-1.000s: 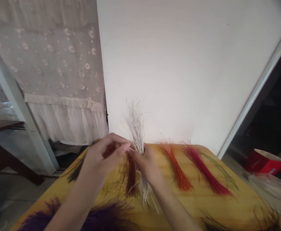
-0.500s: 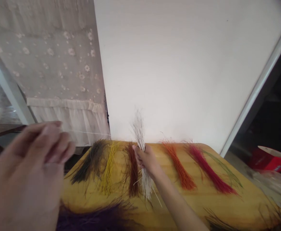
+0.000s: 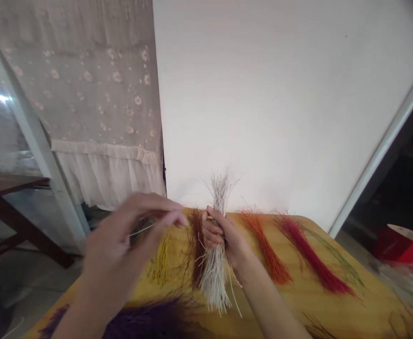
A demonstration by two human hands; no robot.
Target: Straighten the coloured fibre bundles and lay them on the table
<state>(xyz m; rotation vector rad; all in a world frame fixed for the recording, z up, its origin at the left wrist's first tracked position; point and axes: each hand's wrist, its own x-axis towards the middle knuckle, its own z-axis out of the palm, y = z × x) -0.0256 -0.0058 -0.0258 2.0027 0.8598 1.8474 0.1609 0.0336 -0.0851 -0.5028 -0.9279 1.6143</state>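
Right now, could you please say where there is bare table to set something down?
A wide bare patch of table lies between the orange bundle, the crimson bundle and the dark strands. A narrower strip separates those two bundles. Left of the white bundle it is crowded: brown bundle, yellow bundle, purple bundle, with the left hand above.

The left hand (image 3: 121, 245) and the right hand (image 3: 229, 238) are both bare. So are the left forearm (image 3: 89, 301), on the side of the counter's (image 3: 312, 296) left edge, and the right forearm (image 3: 264, 287), uncovered along the whole stretch in view. Both forearms have a slim, smooth outline; the right one narrows toward the wrist. The left hand looks much larger and is smeared by blur, so its nails and skin creases cannot be made out. The right hand is a little sharper, with rounded knuckles and slender fingers (image 3: 212, 234).
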